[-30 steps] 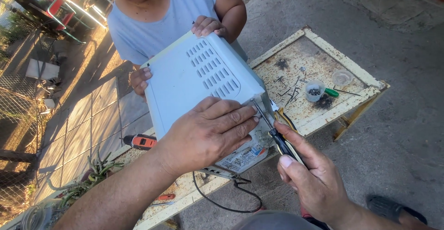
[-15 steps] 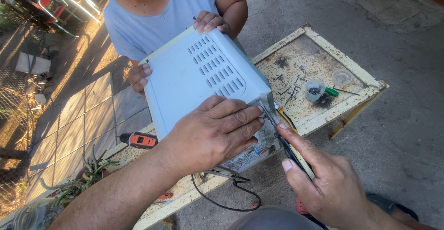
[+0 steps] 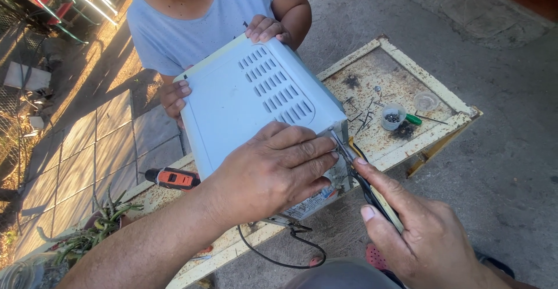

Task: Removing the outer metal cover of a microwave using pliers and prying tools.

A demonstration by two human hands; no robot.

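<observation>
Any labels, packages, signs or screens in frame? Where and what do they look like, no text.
Sticker label: on the near face of the white appliance casing, below the left hand; pale rectangle with small red and blue marks, partly hidden.
Small clear cup: on the worn cream table, right of the casing; round, holds dark screws, no label seen.
No signs or screens visible.

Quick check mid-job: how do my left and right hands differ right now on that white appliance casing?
The left hand lies flat, palm down and fingers spread, on the white casing; the right hand is off the casing, curled around a screwdriver. The left hand holds no tool; the right hand aims the screwdriver's tip at the casing's near corner. The left hand is above the table, the right beyond its edge. Both are bare and work at that same corner.
</observation>
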